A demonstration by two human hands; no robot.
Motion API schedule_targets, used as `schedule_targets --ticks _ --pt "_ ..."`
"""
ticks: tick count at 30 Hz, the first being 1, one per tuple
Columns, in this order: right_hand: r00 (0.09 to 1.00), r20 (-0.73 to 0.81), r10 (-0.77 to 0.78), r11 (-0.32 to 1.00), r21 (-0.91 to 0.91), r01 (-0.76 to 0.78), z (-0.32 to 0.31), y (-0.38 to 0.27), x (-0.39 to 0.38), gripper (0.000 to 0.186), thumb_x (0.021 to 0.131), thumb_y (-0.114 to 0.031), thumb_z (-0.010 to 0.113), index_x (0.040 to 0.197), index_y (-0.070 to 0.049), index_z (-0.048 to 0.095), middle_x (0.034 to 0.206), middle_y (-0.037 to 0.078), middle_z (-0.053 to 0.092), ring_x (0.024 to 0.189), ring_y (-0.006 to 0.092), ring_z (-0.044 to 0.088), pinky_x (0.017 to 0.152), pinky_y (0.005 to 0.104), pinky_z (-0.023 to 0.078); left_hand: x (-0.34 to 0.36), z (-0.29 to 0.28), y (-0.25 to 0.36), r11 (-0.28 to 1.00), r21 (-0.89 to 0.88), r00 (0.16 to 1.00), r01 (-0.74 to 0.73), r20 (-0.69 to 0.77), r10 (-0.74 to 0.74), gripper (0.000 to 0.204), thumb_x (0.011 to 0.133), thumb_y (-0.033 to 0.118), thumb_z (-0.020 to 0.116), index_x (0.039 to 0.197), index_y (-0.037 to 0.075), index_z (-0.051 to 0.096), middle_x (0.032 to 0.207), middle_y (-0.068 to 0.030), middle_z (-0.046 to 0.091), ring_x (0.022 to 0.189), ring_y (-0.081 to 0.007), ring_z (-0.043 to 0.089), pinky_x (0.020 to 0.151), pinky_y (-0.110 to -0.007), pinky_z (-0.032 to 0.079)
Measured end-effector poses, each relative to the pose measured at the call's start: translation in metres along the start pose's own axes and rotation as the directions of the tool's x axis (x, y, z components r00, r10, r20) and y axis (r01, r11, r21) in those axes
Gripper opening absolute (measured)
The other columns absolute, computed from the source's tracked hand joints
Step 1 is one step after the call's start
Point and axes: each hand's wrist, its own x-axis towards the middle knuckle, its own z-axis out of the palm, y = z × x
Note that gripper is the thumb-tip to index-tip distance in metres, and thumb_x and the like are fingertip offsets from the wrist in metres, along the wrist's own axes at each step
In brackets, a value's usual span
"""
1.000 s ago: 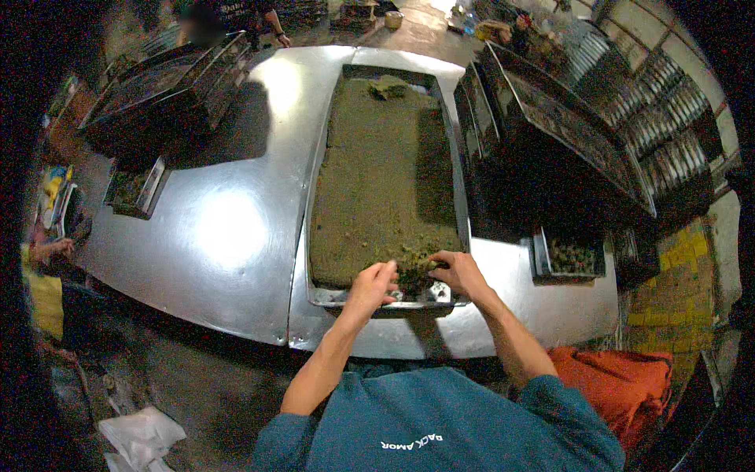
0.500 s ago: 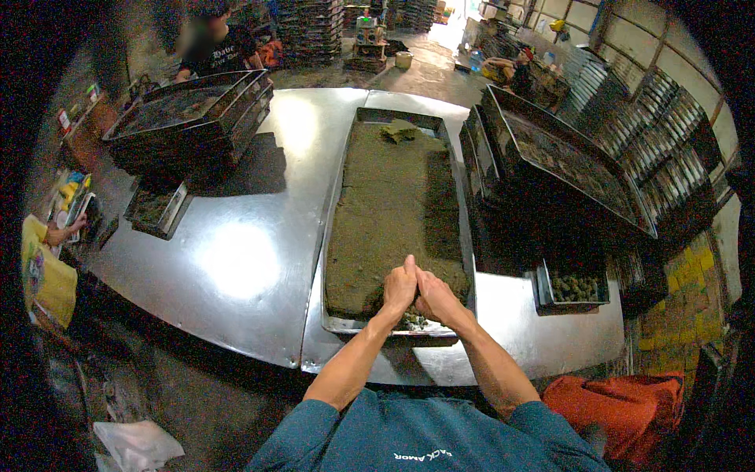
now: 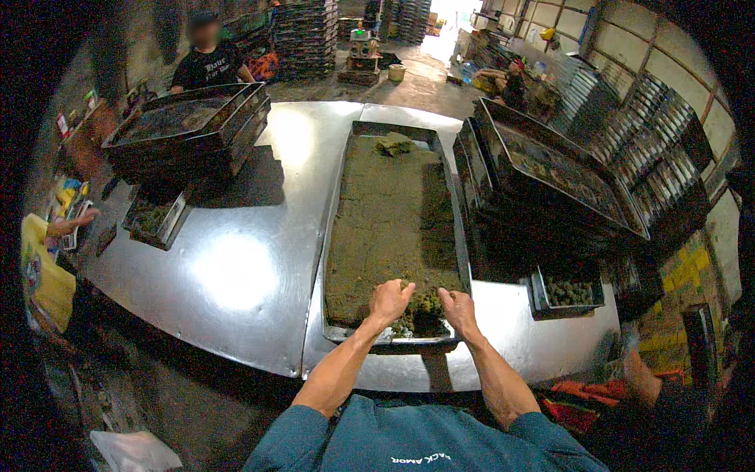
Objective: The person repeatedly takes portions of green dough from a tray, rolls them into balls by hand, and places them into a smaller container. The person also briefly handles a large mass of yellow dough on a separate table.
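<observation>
We see left hand [image 3: 392, 300] curled, right hand [image 3: 460, 308] fingers bunched, hands apart; can't tell if either grip is clamped on anything. Crumbs [image 3: 427, 305] lie between them, near end of greenish-brown slab [image 3: 385, 212], in long metal tray [image 3: 393, 341] on counter [image 3: 291, 244]. Small tray [image 3: 569, 311] to right.

Table [image 3: 189, 236]: sheet metal, smooth, glossy. Tray [image 3: 409, 341]: metal, shiny rim. Slab [image 3: 385, 204]: earthy-looking, matt, cracked. Loose clumps [image 3: 429, 303]: rough, crumbly. Shirt [image 3: 425, 433]: cloth, matt. Bag [image 3: 135, 451]: plastic-looking, thin, creased.
</observation>
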Motion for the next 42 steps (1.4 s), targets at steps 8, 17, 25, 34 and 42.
schedule_targets --ticks 8,17,25,34,42 --pt "0.954 0.271 0.132 0.88 0.411 -0.239 -0.019 -0.01 -0.004 0.03 0.09 -0.029 0.057 0.082 0.0 0.058 0.072 0.006 0.061 0.057 0.012 0.057 0.049 0.0242 0.045 0.002 0.001 0.004 0.757 -0.581 0.891 0.3 0.454 -0.005 0.037 0.092 0.033 0.054 0.102 -0.003 0.056 0.081 -0.0084 0.062 0.064 -0.0159 0.063 0.049 -0.028 0.051" --pt "0.958 0.116 -0.262 0.933 0.282 0.221 -0.011 -0.056 -0.012 0.042 0.083 -0.02 0.065 0.122 -0.004 0.058 0.105 0.016 0.064 0.094 0.0255 0.063 0.081 0.035 0.049 -0.001 0.029 0.022 0.586 -0.638 0.861 0.5 0.442 -0.253 0.053 0.095 0.049 0.041 0.086 0.0 0.059 0.065 -0.0077 0.057 0.05 -0.0142 0.055 0.039 -0.03 0.04" --pt "0.99 -0.058 -0.131 0.977 0.159 0.139 -0.004 -0.052 -0.009 0.02 0.081 -0.014 0.064 0.095 0.001 0.061 0.084 0.013 0.064 0.077 0.0249 0.063 0.07 0.0373 0.049 0.002 0.024 0.005 0.853 -0.452 0.958 0.261 0.233 -0.169 0.046 0.096 0.039 0.042 0.079 0.001 0.059 0.06 -0.0098 0.057 0.053 -0.015 0.059 0.044 -0.031 0.045" --pt "0.973 -0.157 -0.168 0.976 -0.162 0.143 0.024 -0.029 -0.013 0.046 0.098 -0.031 0.037 0.073 -0.001 0.061 0.071 0.023 0.06 0.066 0.0384 0.061 0.06 0.0487 0.044 -0.004 0.014 -0.002 0.581 -0.714 0.911 0.392 0.387 -0.139 0.039 0.095 0.034 0.047 0.065 0.009 0.05 0.05 0.0009 0.039 0.039 -0.0104 0.036 0.036 -0.027 0.026" --pt "0.999 -0.003 0.044 0.901 0.432 -0.038 0.007 -0.014 -0.02 0.031 0.093 -0.033 0.049 0.094 -0.004 0.061 0.07 0.006 0.06 0.06 0.0162 0.057 0.054 0.0348 0.045 -0.022 -0.021 0.014 0.567 -0.687 0.88 0.454 0.446 -0.163 0.019 0.09 0.019 0.055 0.1 0.004 0.06 0.079 -0.0054 0.062 0.055 -0.0118 0.05 0.044 -0.021 0.034"
